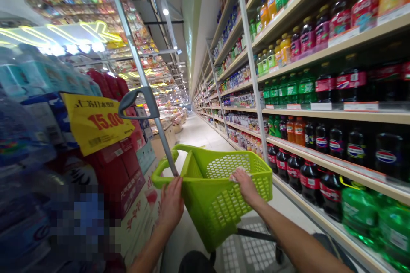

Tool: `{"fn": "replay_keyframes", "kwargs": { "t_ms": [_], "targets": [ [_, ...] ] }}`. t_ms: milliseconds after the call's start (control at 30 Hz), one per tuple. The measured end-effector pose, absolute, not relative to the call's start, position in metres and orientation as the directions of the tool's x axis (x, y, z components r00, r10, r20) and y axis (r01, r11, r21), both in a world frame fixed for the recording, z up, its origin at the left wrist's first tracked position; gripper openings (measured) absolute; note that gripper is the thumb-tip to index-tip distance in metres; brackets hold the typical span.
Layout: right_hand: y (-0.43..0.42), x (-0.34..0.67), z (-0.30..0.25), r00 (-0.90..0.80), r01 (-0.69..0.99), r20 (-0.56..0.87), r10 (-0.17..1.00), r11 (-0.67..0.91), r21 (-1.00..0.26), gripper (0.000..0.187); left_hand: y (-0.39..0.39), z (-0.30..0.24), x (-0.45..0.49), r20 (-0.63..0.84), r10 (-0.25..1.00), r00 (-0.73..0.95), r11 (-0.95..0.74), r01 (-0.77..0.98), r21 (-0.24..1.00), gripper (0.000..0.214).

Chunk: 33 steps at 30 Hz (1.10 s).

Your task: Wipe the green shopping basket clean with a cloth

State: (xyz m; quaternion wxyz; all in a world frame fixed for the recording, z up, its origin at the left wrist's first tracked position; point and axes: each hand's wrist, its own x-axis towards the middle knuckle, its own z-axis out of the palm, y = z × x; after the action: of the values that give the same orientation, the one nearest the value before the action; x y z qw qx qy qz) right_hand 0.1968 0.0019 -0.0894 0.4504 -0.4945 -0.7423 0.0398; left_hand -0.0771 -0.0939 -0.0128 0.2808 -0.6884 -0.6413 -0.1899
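A green plastic shopping cart basket with perforated sides stands in front of me, tilted in the view. A grey metal pole with a dark grey loop handle rises from its left end. My left hand grips the basket's rim beside the foot of the pole, fingers bent over the edge. On the near rim farther right lies my right hand, closed on a thin white wipe pressed against the rim. Most of the wipe is hidden under the fingers. The visible inside of the basket holds nothing.
Tall shelves packed with soda bottles line the right side. Stacked drink packs with a yellow price sign stand close on the left. A pale aisle floor stretches ahead. A lower grey cart grid lies beneath.
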Motion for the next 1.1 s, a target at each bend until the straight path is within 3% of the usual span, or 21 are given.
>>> {"fn": "replay_keyframes", "kwargs": {
  "t_ms": [67,167,300,400,567,700,933,1100],
  "targets": [
    [-0.008,0.147,-0.073,-0.212,0.609,0.665,0.716,0.629,-0.484,0.039,-0.096,-0.01,-0.094,0.683,0.73,-0.017,0.115,0.988,-0.099,0.062],
    [-0.026,0.061,-0.045,-0.315,0.45,0.774,0.549,0.804,-0.388,0.036,-0.093,-0.005,-0.103,0.622,0.782,-0.049,0.164,0.978,-0.129,0.064],
    [-0.032,0.027,-0.032,-0.407,0.47,0.793,0.454,0.848,-0.244,0.031,-0.09,-0.004,-0.105,0.59,0.807,-0.023,0.15,0.974,-0.167,0.068],
    [-0.018,0.069,-0.046,-0.399,0.572,0.768,0.501,0.79,-0.219,0.029,-0.094,-0.008,-0.108,0.636,0.772,0.014,0.129,0.976,-0.178,0.066],
    [-0.001,0.103,-0.064,-0.235,0.711,0.747,0.622,0.634,-0.304,0.027,-0.088,-0.011,-0.085,0.681,0.707,0.192,-0.017,0.967,-0.255,0.065],
    [-0.002,0.086,-0.059,-0.37,0.664,0.748,0.551,0.72,-0.202,0.03,-0.075,-0.009,-0.059,0.598,0.755,0.269,-0.1,0.949,-0.3,0.066],
    [0.002,0.162,-0.063,-0.217,0.822,0.613,0.759,0.481,-0.305,0.025,-0.07,-0.008,-0.051,0.428,0.871,0.24,-0.093,0.937,-0.337,0.06],
    [0.0,0.134,-0.06,-0.328,0.756,0.65,0.685,0.603,-0.254,0.026,-0.062,-0.012,-0.033,0.347,0.897,0.274,-0.141,0.921,-0.364,0.06]
  ]
}}
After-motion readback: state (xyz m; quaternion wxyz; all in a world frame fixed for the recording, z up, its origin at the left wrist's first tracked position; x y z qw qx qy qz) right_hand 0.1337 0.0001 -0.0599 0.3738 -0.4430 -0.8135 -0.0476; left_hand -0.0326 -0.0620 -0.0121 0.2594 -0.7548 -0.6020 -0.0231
